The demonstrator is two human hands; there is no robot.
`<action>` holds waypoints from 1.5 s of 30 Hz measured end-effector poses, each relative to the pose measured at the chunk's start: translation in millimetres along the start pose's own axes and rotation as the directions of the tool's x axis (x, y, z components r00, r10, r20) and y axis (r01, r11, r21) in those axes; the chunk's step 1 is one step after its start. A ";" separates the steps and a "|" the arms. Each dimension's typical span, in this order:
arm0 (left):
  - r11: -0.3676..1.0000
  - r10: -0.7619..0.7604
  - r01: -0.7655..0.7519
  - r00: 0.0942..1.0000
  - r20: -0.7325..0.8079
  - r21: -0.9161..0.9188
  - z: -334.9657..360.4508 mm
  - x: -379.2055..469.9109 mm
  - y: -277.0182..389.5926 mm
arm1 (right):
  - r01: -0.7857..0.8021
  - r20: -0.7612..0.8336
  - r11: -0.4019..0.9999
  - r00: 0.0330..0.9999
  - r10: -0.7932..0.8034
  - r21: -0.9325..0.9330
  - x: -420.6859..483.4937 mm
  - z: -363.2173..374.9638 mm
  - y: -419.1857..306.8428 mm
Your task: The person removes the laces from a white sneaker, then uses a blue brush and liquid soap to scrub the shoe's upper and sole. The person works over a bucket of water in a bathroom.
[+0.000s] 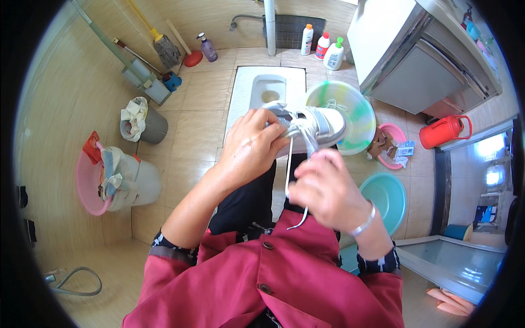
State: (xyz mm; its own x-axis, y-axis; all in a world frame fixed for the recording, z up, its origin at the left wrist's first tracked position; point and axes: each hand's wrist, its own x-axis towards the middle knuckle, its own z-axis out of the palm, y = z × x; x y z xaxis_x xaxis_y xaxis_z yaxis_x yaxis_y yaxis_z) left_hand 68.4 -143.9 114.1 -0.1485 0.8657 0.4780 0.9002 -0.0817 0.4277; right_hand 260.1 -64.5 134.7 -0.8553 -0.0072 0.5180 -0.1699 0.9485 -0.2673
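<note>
A white and grey sneaker (pixel 328 123) is held up in front of me, its toe to the right. My left hand (pixel 254 143) grips it near the ankle opening, thumb and fingers close to the laces. My right hand (pixel 324 184), blurred, is just below the shoe, its fingers closed on the shoelace (pixel 312 144) that runs down from the lacing. A pale lace strand (pixel 289 164) hangs between my hands, and a loose lace end (pixel 301 221) lies over my red garment. Behind the shoe, a translucent basin (pixel 361 110) contains another white lace (pixel 337 105).
A squat toilet (pixel 242 90) is set in the tiled floor ahead. At left are a grey waste bin (pixel 156 125) and a white bucket (pixel 143 180) beside a pink basin (pixel 88 184). A teal basin (pixel 387 201) and red thermos (pixel 441 131) stand at right. Bottles (pixel 322 47) line the back.
</note>
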 end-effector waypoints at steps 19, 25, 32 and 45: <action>1.000 0.005 -0.005 0.999 0.041 -0.006 1.0 0.2 -2.0 | -0.085 0.105 0.995 0.991 0.078 0.061 -19.3 29.0 3.8; 0.998 0.035 -0.034 0.999 -0.014 0.050 4.8 5.4 -4.4 | -0.096 0.447 0.978 0.894 0.003 0.185 -63.3 8.7 -16.2; 0.938 0.153 -0.203 0.970 0.187 0.283 -21.7 -8.0 0.6 | -0.496 0.332 0.836 0.849 0.412 0.232 -60.1 1.8 9.7; 0.893 0.405 -0.397 0.914 0.006 0.212 44.6 -68.6 53.5 | -0.605 0.078 0.405 0.614 0.786 0.685 -48.8 62.7 25.6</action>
State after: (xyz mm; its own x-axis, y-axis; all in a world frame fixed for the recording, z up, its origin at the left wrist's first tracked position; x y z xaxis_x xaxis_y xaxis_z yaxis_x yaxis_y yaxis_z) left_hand 145.0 -185.6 69.9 0.2311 0.7612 0.6060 0.9497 -0.3117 0.0293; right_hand 266.8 -59.7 51.7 -0.6967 0.7160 0.0442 0.1137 0.1711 -0.9787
